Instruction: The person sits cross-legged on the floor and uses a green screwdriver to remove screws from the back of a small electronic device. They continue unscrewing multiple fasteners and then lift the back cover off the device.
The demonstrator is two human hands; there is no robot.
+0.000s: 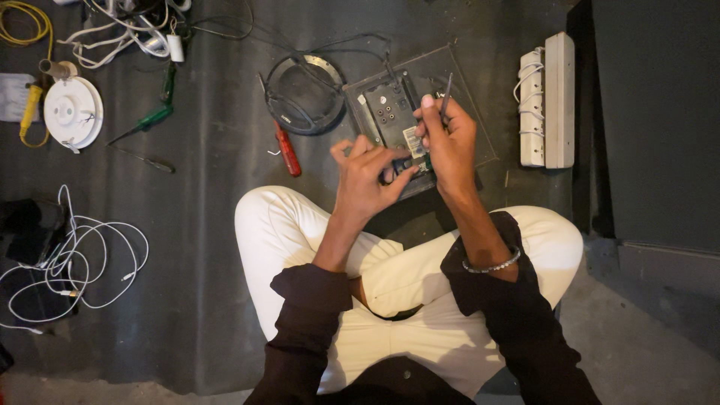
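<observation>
I sit cross-legged on the dark floor mat (210,247). My right hand (448,142) has its fingers closed around a thin grey tool (445,99), which points up. My left hand (367,176) pinches a small dark part (401,163) on the grey circuit board (390,116) just before my knees. A red screwdriver (286,150) lies near on the left.

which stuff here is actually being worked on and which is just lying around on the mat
In hand:
- left hand on the dark device panel
- right hand holding a thin grey tool over it

Lying about:
- red-handled screwdriver
- green-handled screwdriver
- round black ring part
- white power strips
- white round fitting
- white cable tangle
</observation>
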